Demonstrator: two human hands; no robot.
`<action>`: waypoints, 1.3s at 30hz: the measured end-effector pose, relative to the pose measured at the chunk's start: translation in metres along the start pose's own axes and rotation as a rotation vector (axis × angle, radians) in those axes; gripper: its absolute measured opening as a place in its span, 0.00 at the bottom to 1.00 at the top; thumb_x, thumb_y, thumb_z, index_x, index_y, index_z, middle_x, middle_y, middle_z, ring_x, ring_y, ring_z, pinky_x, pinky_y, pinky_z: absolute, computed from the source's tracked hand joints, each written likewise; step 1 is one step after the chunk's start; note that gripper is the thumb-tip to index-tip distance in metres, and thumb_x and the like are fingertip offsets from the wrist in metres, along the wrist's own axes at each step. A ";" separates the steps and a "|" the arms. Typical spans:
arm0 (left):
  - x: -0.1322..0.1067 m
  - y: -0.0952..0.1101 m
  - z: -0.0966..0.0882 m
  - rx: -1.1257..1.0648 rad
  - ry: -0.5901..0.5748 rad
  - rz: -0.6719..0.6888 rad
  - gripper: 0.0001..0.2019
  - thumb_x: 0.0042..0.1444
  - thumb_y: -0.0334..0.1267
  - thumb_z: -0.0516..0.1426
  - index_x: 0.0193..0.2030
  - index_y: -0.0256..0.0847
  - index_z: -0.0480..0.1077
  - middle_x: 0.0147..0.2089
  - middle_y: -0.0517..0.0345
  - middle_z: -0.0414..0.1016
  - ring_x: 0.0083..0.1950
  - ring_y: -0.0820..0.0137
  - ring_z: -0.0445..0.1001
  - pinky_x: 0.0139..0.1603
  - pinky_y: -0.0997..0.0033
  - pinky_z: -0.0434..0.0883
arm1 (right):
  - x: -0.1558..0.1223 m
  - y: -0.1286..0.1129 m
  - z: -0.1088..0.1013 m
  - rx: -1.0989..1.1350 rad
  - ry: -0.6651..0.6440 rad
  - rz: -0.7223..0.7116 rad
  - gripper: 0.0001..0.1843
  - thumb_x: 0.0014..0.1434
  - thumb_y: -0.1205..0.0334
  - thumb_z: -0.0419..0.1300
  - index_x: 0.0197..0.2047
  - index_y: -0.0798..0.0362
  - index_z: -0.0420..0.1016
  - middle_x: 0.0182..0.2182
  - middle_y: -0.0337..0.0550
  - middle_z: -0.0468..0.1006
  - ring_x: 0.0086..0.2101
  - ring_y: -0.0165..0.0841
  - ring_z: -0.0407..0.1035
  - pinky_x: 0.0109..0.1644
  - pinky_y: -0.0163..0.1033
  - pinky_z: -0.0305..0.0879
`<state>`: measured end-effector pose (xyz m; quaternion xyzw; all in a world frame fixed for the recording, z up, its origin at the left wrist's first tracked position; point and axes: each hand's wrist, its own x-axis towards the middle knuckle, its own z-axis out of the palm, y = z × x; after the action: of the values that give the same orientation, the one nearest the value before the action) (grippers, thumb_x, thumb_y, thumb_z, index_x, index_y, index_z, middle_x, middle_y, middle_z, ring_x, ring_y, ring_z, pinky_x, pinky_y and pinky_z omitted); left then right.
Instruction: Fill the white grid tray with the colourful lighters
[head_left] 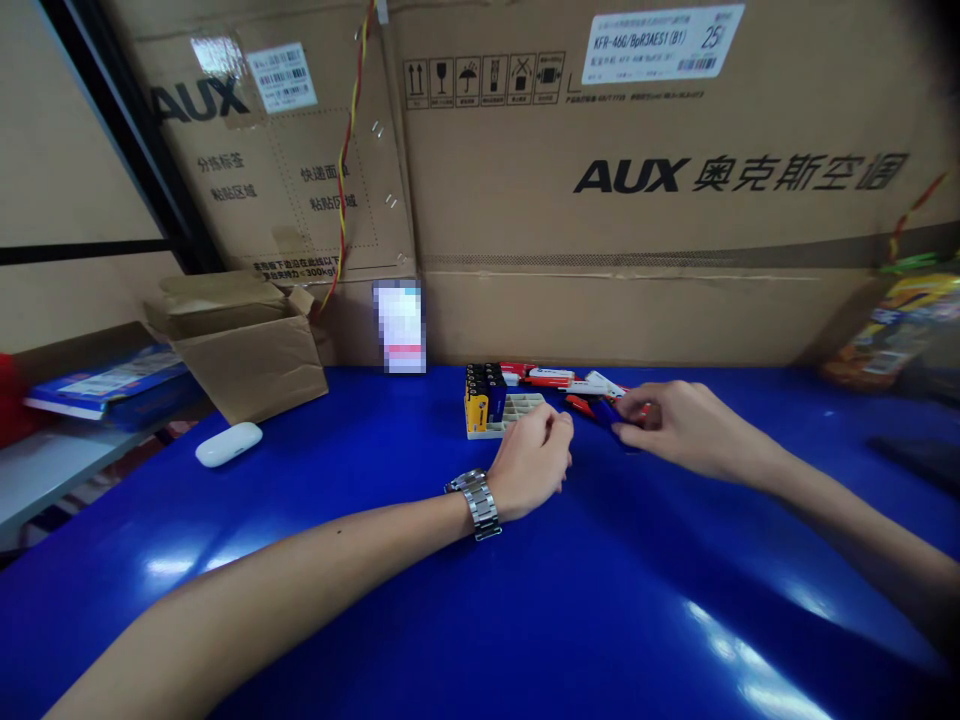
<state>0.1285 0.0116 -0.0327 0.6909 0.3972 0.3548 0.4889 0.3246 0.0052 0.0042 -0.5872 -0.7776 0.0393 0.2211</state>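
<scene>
A pale gridded tray (517,412) lies on the blue table (420,590), with a row of upright yellow, blue and black batteries (484,395) along its left side. My left hand (531,460), with a metal watch on the wrist, rests curled just in front of the tray; what its fingers hold is hidden. My right hand (671,418) is closed over red and blue batteries at the right. More loose red and white batteries (559,378) lie behind it.
A white earbud case (229,443) sits at the left. An open cardboard box (244,345) stands behind it beside a shelf with a blue booklet (105,385). Large cardboard cartons (600,180) wall the back edge. A colourful packet (896,330) lies far right.
</scene>
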 end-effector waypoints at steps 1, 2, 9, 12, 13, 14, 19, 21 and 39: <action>0.000 0.000 0.000 -0.012 0.019 0.009 0.12 0.64 0.43 0.43 0.35 0.40 0.60 0.24 0.64 0.66 0.18 0.78 0.67 0.21 0.77 0.63 | 0.002 -0.003 0.001 0.146 -0.007 -0.004 0.11 0.49 0.55 0.59 0.22 0.51 0.66 0.16 0.36 0.65 0.19 0.29 0.59 0.23 0.36 0.54; -0.001 0.001 0.000 -0.016 0.028 0.030 0.12 0.65 0.45 0.43 0.37 0.40 0.60 0.27 0.64 0.67 0.18 0.78 0.68 0.23 0.76 0.65 | 0.004 -0.006 0.003 0.280 -0.028 0.000 0.12 0.51 0.53 0.59 0.24 0.51 0.67 0.18 0.37 0.67 0.21 0.30 0.62 0.24 0.36 0.58; -0.001 -0.001 -0.001 0.063 0.102 0.191 0.12 0.65 0.48 0.45 0.39 0.41 0.60 0.39 0.55 0.72 0.38 0.69 0.73 0.39 0.69 0.68 | 0.017 -0.017 0.028 0.780 -0.174 -0.038 0.14 0.50 0.50 0.63 0.30 0.52 0.70 0.26 0.40 0.73 0.29 0.34 0.70 0.35 0.41 0.69; 0.001 -0.001 -0.001 0.079 0.162 0.193 0.09 0.65 0.44 0.46 0.38 0.42 0.58 0.39 0.54 0.72 0.41 0.67 0.72 0.41 0.67 0.68 | 0.021 -0.016 0.038 0.851 -0.159 -0.032 0.15 0.49 0.51 0.64 0.33 0.53 0.70 0.29 0.41 0.74 0.31 0.35 0.71 0.36 0.42 0.69; 0.000 0.000 -0.001 0.094 0.183 0.184 0.08 0.65 0.43 0.46 0.38 0.42 0.58 0.38 0.55 0.72 0.40 0.67 0.72 0.41 0.67 0.67 | 0.022 -0.016 0.040 0.883 -0.132 -0.033 0.17 0.48 0.52 0.65 0.36 0.53 0.69 0.30 0.42 0.74 0.31 0.34 0.71 0.36 0.42 0.69; 0.000 0.001 -0.001 0.108 0.204 0.176 0.08 0.65 0.42 0.46 0.37 0.42 0.57 0.37 0.55 0.71 0.39 0.67 0.71 0.40 0.67 0.67 | 0.022 -0.016 0.043 0.921 -0.101 -0.039 0.18 0.48 0.52 0.65 0.38 0.53 0.69 0.30 0.42 0.74 0.30 0.34 0.71 0.36 0.42 0.69; -0.001 0.001 -0.001 -0.048 0.173 0.206 0.04 0.66 0.37 0.44 0.42 0.41 0.56 0.32 0.59 0.70 0.31 0.73 0.71 0.34 0.72 0.69 | 0.020 -0.009 0.055 1.077 0.009 -0.038 0.16 0.55 0.55 0.59 0.44 0.53 0.66 0.29 0.41 0.73 0.28 0.32 0.69 0.34 0.41 0.67; 0.002 -0.001 -0.001 -0.111 0.182 0.206 0.04 0.66 0.36 0.45 0.45 0.41 0.56 0.30 0.62 0.66 0.27 0.76 0.68 0.30 0.76 0.68 | 0.020 -0.007 0.057 1.019 0.005 -0.004 0.14 0.56 0.55 0.58 0.43 0.54 0.66 0.28 0.40 0.73 0.27 0.32 0.69 0.34 0.41 0.66; 0.006 0.006 -0.007 -0.644 0.005 -0.294 0.29 0.62 0.48 0.38 0.11 0.39 0.56 0.08 0.65 0.46 0.08 0.80 0.44 0.09 0.81 0.44 | 0.022 -0.009 0.057 0.727 -0.088 -0.032 0.10 0.55 0.55 0.57 0.34 0.53 0.69 0.30 0.43 0.73 0.27 0.31 0.68 0.35 0.42 0.67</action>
<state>0.1261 0.0181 -0.0244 0.4358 0.3613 0.3892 0.7267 0.2901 0.0345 -0.0374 -0.4556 -0.7307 0.3349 0.3826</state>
